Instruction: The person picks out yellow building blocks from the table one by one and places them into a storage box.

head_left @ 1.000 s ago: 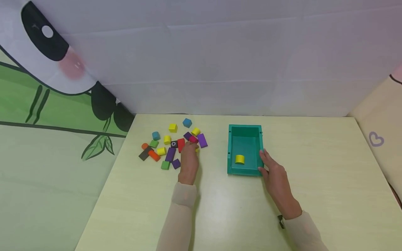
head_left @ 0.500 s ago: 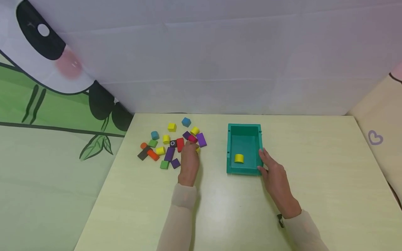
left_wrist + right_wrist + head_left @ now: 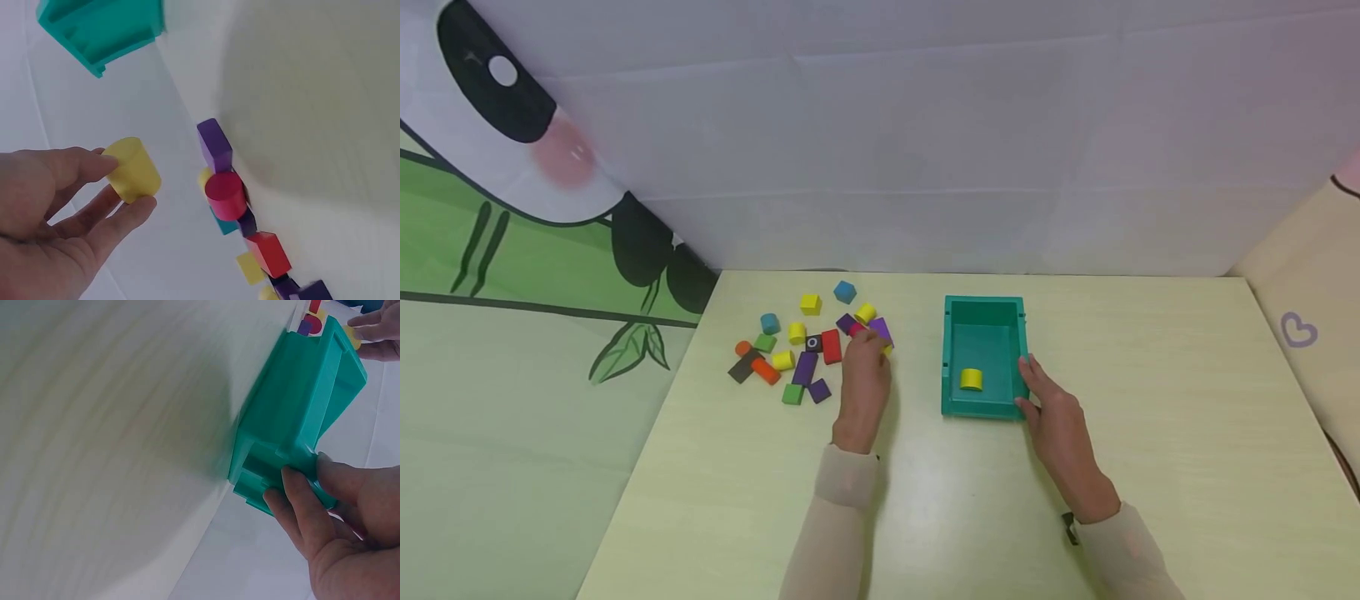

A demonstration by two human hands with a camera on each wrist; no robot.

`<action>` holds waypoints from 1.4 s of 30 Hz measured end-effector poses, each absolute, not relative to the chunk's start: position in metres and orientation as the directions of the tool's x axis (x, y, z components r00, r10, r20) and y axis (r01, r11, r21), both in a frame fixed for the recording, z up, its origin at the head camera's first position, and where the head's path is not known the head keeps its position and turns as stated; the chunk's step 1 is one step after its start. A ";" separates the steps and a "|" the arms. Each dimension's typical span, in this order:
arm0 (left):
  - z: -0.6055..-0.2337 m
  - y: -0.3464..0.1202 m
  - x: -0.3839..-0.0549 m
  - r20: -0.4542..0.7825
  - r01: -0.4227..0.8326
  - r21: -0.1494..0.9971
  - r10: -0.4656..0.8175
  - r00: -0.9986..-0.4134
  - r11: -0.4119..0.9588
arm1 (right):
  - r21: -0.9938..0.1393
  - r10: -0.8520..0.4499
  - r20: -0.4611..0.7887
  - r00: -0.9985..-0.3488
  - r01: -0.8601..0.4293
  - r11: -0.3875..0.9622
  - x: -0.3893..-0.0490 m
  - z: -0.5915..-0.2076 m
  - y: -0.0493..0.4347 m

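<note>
My left hand (image 3: 864, 383) pinches a yellow cylinder block (image 3: 133, 170) between thumb and fingers. In the left wrist view the block is raised off the table, away from the other blocks. A red cylinder (image 3: 226, 195) and a purple block (image 3: 215, 145) lie nearest this hand. On the right, a green plastic box (image 3: 949, 358) stands on the table with one yellow cylinder (image 3: 972, 380) inside. My right hand (image 3: 1063, 433) holds the box by its right side near the front corner, thumb and fingertips at its rim.
Several coloured blocks lie scattered left of the box, among them a red block (image 3: 831, 347), a blue block (image 3: 845, 292), an orange cylinder (image 3: 766, 372) and a green block (image 3: 792, 394). A printed cloth (image 3: 880, 150) hangs behind the table's back edge.
My left hand has lifted the yellow cylinder from among the blocks and shifted slightly right, uncovering more of the red block. My right hand and the box have stayed put.
</note>
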State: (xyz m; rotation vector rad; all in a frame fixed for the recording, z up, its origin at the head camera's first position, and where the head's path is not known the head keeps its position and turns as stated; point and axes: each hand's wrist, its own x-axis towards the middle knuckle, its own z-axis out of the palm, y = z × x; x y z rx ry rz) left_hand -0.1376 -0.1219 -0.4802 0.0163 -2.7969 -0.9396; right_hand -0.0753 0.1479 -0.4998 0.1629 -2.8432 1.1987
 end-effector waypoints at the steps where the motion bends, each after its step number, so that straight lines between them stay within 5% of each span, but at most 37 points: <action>1: -0.479 -0.119 -0.137 0.177 0.055 0.602 -0.066 -0.982 0.796 | -0.711 -0.076 0.090 -0.993 -0.118 0.693 -0.075 -0.500 0.148; 18: -0.464 -0.079 -0.127 0.211 0.185 0.629 0.062 -0.975 0.755 | -0.711 -0.084 0.109 -0.990 -0.137 0.690 -0.075 -0.502 0.149; 42: -0.462 -0.046 -0.122 0.319 0.430 0.500 0.302 -0.898 0.752 | -0.714 -0.077 0.092 -0.993 -0.120 0.690 -0.077 -0.502 0.149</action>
